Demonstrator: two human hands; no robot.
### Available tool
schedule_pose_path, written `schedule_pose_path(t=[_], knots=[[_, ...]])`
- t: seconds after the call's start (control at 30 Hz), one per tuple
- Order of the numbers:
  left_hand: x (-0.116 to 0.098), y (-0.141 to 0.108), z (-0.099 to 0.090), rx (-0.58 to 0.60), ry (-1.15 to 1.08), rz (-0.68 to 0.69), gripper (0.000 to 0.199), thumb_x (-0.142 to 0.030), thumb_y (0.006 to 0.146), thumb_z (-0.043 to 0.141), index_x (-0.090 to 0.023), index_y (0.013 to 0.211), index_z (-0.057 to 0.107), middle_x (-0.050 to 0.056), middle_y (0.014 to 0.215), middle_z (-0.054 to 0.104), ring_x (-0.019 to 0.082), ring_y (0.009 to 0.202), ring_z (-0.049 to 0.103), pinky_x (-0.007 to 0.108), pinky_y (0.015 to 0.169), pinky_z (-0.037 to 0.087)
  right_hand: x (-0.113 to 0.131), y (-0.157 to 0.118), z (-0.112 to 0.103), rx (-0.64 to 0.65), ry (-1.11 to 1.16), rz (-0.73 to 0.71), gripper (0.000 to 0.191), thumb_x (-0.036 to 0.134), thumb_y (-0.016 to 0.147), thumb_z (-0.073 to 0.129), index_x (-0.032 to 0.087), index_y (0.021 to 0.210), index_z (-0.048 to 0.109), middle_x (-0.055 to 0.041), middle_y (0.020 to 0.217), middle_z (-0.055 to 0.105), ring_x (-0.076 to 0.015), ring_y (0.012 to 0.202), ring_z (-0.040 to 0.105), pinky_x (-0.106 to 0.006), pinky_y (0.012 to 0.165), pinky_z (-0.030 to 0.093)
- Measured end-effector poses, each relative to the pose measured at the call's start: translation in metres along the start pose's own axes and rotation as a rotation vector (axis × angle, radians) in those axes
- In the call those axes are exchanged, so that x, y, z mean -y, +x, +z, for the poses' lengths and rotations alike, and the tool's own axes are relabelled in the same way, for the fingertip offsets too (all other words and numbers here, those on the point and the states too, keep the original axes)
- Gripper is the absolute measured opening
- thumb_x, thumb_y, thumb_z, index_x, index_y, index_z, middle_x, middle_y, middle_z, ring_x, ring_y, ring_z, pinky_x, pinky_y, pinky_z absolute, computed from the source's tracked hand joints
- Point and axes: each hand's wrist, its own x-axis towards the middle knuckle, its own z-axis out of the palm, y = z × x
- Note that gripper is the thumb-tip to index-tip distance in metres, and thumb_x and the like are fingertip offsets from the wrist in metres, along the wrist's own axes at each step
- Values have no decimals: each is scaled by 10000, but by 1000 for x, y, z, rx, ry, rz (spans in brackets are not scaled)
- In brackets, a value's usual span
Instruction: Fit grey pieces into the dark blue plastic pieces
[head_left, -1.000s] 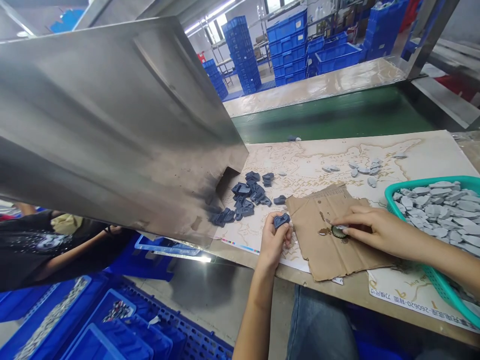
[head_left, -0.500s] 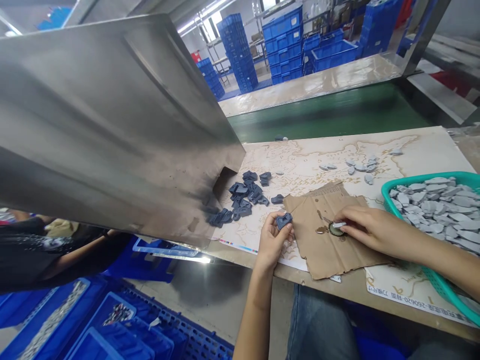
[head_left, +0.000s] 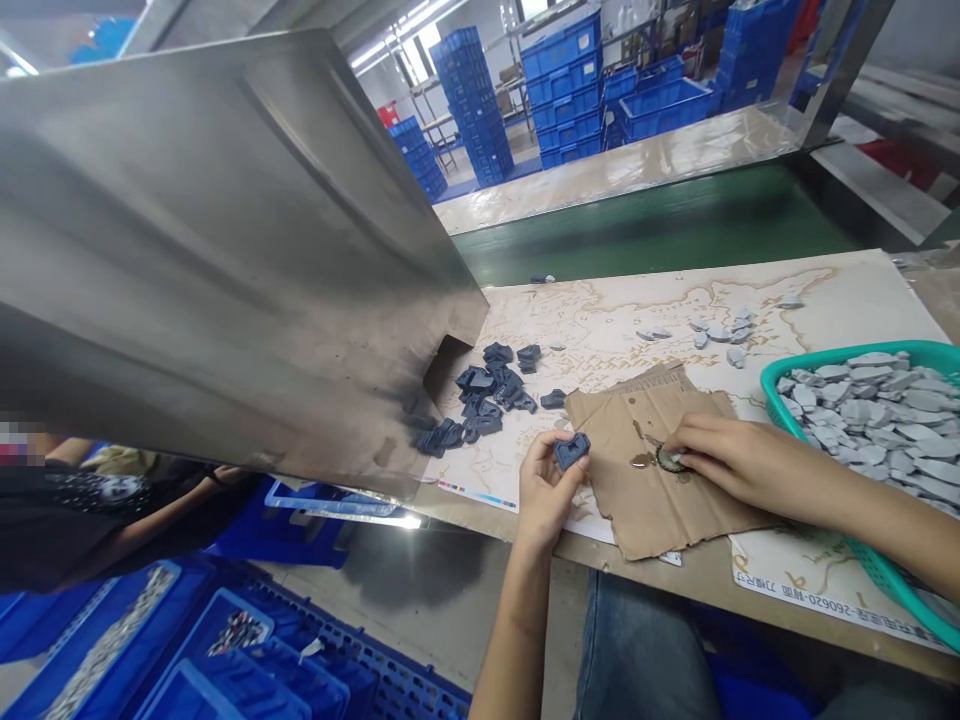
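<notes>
My left hand (head_left: 546, 488) pinches a dark blue-grey plastic part (head_left: 571, 452) with a recess in its face, above the left edge of the brown cardboard (head_left: 645, 520). On the cardboard, my right hand (head_left: 716, 458) has its fingertips closed at a small round cap (head_left: 664, 459) that looks like a bottle cap. A light grey piece is in those fingers, mostly hidden by them. Wet brown spots (head_left: 642, 461) mark the cardboard beside the cap. Several more dark plastic parts (head_left: 480, 380) lie in a loose pile left of my left hand.
A green basket (head_left: 772, 385) of light grey pieces (head_left: 870, 410) stands at the right; several loose ones (head_left: 718, 333) lie on the printed sheet (head_left: 600, 320). A metal panel (head_left: 225, 250) rises at the left, a green conveyor belt (head_left: 660, 225) runs behind. Another person's arm (head_left: 165, 510) shows at far left.
My right fingertips have lowered the light grey piece to the cap, so less of it shows. My left hand has shifted slightly and turned the dark plastic part.
</notes>
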Motion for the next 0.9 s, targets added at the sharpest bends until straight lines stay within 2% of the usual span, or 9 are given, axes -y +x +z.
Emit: schedule_pose_path(t=[0.1, 0.3, 0.47, 0.77, 0.9], knots=[[0, -12, 9, 38, -53, 5, 420, -397, 628, 822, -172, 856, 551, -18, 679, 574, 69, 534, 512, 160, 518, 468, 6, 0, -2, -111, 105, -77, 285, 303, 1008, 377, 188, 990, 636, -69, 895, 623, -205, 776, 601, -308, 625, 438], [-10, -25, 26, 183, -126, -36, 497, -511, 617, 844, -169, 816, 543, 14, 719, 620, 73, 482, 523, 176, 462, 479, 40, 3, -23, -273, 276, -173, 140, 247, 1008, 519, 221, 1035, 653, -35, 949, 648, -169, 778, 609, -267, 626, 473], [-9, -27, 33, 226, -167, -81, 523, -520, 600, 860, -159, 804, 541, -11, 638, 590, 71, 432, 522, 168, 445, 461, 45, 1, -25, -213, 330, -223, 120, 242, 1027, 523, 241, 1078, 631, -19, 967, 652, -158, 819, 630, -229, 634, 486], [-9, -27, 40, 207, -105, -80, 578, -589, 573, 851, -164, 781, 518, -12, 623, 589, 76, 416, 508, 178, 428, 439, 49, 0, -26, -258, 395, -196, 253, 359, 1053, 482, 201, 1010, 674, -61, 917, 664, -177, 787, 641, -251, 611, 501], [-13, -30, 30, 107, -107, -61, 554, -547, 560, 869, -170, 775, 527, -12, 633, 598, 82, 434, 518, 177, 429, 441, 51, 0, -30, -360, 385, -199, 227, 356, 1032, 527, 202, 978, 684, -53, 869, 663, -173, 721, 627, -260, 564, 497]])
